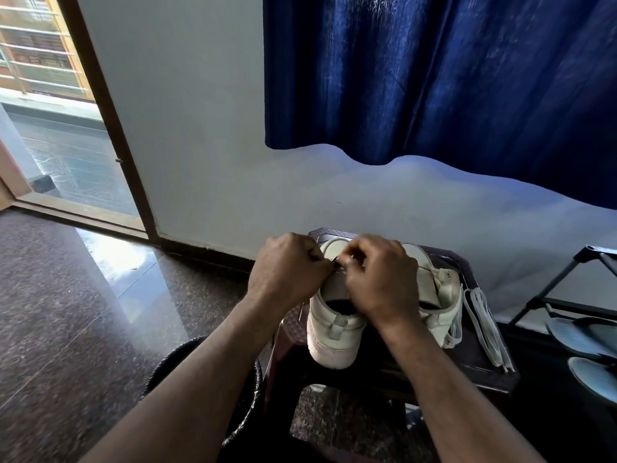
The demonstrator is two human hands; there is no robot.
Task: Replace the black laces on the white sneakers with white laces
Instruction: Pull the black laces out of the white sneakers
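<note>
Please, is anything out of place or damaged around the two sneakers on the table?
Nothing looks damaged or spilled. Only the loose white laces lie untidily on the table beside the right sneaker, with their tips near the table's front edge, so they might slip off.

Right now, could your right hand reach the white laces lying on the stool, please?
Probably yes: the white laces lie uncovered beside the right sneaker, near the right hand, though it is busy at the black lace.
</note>
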